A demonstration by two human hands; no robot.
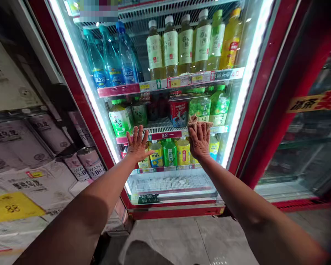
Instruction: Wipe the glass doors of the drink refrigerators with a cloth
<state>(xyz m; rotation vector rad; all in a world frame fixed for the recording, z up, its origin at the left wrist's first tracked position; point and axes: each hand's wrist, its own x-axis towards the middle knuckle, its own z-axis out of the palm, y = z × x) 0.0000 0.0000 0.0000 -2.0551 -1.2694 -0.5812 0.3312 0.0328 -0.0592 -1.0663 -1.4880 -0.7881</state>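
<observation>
Both arms reach into a lit drinks fridge. My right hand (200,141) presses a brown cloth (194,122) against the front edge of the middle shelf (165,135), its fingers closed over the cloth. Just behind it stand green tea bottles (200,105) and a small red carton (179,113). My left hand (138,145) has its fingers spread and holds nothing; it is at the left part of the same shelf edge, by a green-labelled tea bottle (120,119). Whether it touches the edge I cannot tell. Below are a green bottle (169,152) and yellow-labelled bottles (183,151).
Blue bottles (114,59) and pale-labelled bottles (171,48) stand on the upper shelf. Stacked cartons and cans (91,162) rise close on the left, with a yellow price sign (13,207). Another red-framed fridge (298,129) is on the right. Grey floor tiles (179,239) lie below.
</observation>
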